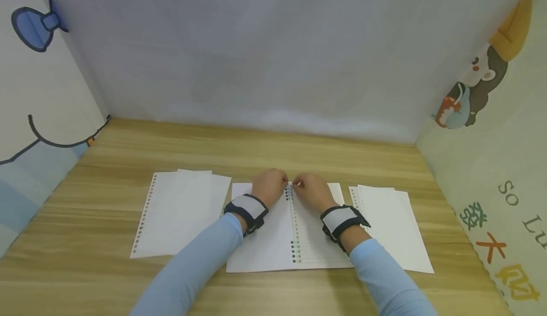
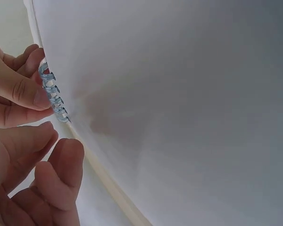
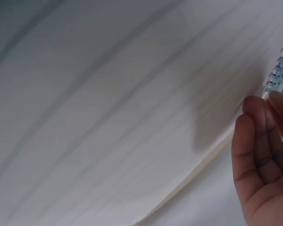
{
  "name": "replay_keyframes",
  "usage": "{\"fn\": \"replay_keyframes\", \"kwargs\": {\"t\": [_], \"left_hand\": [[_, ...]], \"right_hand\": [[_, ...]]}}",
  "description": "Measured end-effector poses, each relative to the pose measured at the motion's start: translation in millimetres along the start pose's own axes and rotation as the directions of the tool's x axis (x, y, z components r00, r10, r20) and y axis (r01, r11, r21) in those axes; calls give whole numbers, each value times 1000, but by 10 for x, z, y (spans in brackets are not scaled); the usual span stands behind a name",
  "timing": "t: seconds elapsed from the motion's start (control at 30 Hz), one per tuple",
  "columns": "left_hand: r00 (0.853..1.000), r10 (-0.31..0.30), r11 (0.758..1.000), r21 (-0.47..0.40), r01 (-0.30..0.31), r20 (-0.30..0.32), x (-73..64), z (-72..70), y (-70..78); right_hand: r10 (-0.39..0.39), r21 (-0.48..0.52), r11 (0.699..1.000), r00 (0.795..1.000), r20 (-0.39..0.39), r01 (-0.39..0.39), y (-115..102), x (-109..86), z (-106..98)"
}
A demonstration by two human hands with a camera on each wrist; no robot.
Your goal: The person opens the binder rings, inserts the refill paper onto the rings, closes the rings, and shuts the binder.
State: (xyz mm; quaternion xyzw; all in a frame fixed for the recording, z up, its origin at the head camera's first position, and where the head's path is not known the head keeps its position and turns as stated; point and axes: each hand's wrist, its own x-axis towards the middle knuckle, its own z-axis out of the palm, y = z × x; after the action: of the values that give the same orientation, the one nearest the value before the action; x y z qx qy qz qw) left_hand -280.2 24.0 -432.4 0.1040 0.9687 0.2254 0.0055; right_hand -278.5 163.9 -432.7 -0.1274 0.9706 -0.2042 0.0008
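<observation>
A loose-leaf notebook [image 1: 262,252] lies open on the table, a blank page on its left and a lined page on its right. Clear bluish binder rings [image 2: 54,94] run along the spine at the far end; another set sits at the near end. My left hand [image 1: 269,186] is curled at the far end of the spine, its fingertips pinching at the rings. Facing it, my right hand [image 1: 312,192] pinches the same rings between thumb and fingers. The left wrist view shows the right thumb [image 2: 40,99] against them. Exactly where the left fingertips touch is partly hidden.
Loose punched sheets [image 1: 183,211] lie left of the notebook. More punched sheets [image 1: 393,225] are on the right, partly under my right forearm. The wooden table [image 1: 256,138] meets a pale back wall [image 1: 256,54], with printed panels at both sides.
</observation>
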Motion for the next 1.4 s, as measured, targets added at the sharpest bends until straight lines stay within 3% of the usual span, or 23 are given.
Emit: {"fn": "replay_keyframes", "kwargs": {"t": [0.8, 1.4], "left_hand": [[1000, -13, 996, 89, 11, 24, 38, 54, 17], [1000, 9, 996, 90, -12, 24, 34, 49, 28]], "right_hand": [[22, -37, 999, 999, 30, -21, -13, 30, 43], [3, -67, 998, 999, 41, 0, -52, 28, 24]]}}
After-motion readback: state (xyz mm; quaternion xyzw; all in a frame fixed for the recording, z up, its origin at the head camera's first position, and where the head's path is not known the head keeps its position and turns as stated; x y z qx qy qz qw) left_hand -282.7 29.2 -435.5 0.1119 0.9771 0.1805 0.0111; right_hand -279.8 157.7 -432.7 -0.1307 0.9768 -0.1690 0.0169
